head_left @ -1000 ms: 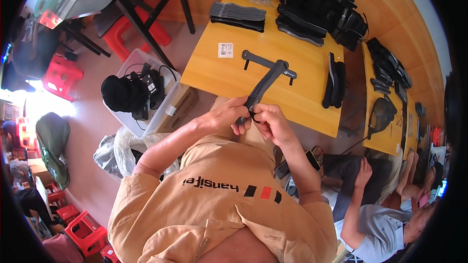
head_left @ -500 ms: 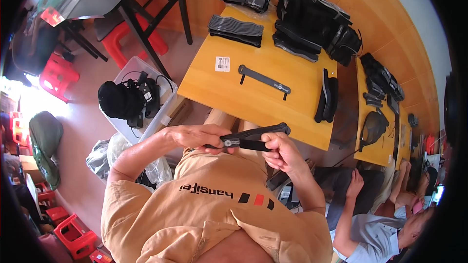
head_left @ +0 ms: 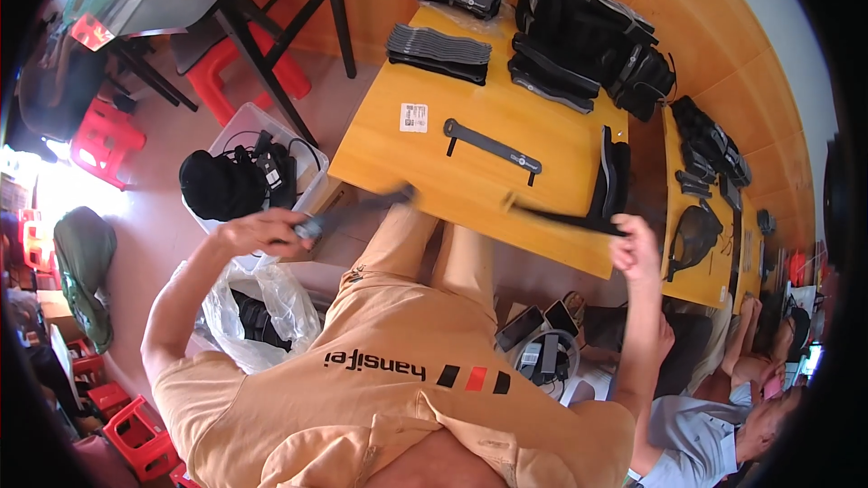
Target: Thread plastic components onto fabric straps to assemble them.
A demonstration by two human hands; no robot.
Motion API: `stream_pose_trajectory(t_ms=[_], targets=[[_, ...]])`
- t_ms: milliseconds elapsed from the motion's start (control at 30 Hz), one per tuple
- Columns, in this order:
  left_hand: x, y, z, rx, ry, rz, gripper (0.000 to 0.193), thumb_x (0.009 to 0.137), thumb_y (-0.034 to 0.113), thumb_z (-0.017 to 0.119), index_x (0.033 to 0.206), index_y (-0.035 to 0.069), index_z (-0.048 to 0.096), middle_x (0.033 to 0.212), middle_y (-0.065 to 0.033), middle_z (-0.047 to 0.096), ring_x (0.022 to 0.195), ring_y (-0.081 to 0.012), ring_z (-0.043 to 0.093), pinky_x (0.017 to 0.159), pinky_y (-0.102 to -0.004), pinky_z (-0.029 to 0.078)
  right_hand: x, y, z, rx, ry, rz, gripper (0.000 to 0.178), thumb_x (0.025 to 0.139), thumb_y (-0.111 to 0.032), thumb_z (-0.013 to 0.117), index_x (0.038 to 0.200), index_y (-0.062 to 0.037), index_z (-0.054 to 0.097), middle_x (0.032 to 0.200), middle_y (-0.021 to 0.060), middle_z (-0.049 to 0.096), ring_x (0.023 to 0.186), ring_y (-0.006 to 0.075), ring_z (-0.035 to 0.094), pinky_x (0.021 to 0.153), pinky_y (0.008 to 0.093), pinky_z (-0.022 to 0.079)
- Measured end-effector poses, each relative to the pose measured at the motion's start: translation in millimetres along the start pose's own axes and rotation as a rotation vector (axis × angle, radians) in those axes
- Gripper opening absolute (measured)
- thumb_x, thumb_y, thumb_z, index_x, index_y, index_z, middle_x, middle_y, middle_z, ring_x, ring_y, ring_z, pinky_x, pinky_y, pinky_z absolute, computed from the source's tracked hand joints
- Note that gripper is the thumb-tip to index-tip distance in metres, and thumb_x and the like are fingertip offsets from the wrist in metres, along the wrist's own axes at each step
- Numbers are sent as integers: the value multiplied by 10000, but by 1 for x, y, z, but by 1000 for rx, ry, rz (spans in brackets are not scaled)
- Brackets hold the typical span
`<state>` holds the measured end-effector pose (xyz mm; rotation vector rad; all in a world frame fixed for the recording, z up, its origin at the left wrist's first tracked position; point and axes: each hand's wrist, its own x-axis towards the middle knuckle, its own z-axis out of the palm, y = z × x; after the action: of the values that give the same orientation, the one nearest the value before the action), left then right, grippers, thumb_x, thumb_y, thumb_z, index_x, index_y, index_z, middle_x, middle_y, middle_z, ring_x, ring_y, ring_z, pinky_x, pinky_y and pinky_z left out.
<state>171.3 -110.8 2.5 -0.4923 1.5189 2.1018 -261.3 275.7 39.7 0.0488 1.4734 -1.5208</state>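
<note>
Both hands have swung well apart: half a second ago they met over the lap, working at one bundle of strips, and now each carries its own piece out to its side. Left hand [head_left: 262, 233] is clamped on one end of a grey strip [head_left: 362, 211], held left of the knees, short of the table [head_left: 380, 149]. Right hand [head_left: 635, 244] pinches the end of a black strip [head_left: 570, 220], which points left across the near right part of the table; whether it touches the wood or the black pair [head_left: 612, 176] behind it, I cannot tell. No link shows between the two pieces, so the step in hand looks like parting or drawing out strips. Both are motion-blurred, and their free ends wave loose; I'd judge that handling them calls for steadying those ends and keeping the faces flat.

Mid-table lies a flat strip [head_left: 493, 146], smooth dark grey, round-ended, with two short black tabs jutting toward the near side; it lies as it did. Far left stands a stack [head_left: 438, 50] of grey layers with a rippled edge over black ones. Far right is a soft, crumpled black heap [head_left: 583, 27]. Yellow wood looks slightly glossy, while the bag [head_left: 298, 294] near left is thin, creased, clear plastic.
</note>
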Motion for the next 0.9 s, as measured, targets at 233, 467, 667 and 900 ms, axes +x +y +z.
stream_pose_trajectory(t_ms=[233,467,667,900], targets=[[54,4,-4,-264,312,380,294,823,197,520,1037,-4,526,677,-48,536,489,-82,446,416,-199,333,-37,-23,33,-312,-357,-173,270,740,-122,468,519,-105,315,436,-29,352,263,50,280,246,203,251],[141,-2,5,-422,545,344,302,901,198,520,1129,0,524,757,-34,589,602,-108,571,532,-208,475,-59,-18,68,-961,-237,-531,189,709,4,515,573,-13,385,502,18,426,435,71,471,423,216,348],[175,-14,15,199,1111,289,249,828,202,607,997,22,576,714,-60,589,635,-177,584,570,-302,476,-56,-4,73,-1121,-58,-716,185,690,63,571,639,-4,406,546,32,440,474,70,445,439,230,342],[174,-5,35,699,1349,193,232,787,160,634,965,33,556,759,-140,583,714,-338,566,670,-436,445,-50,5,74,-1087,54,-672,149,727,73,600,725,-6,473,572,39,485,511,68,506,470,218,394]])
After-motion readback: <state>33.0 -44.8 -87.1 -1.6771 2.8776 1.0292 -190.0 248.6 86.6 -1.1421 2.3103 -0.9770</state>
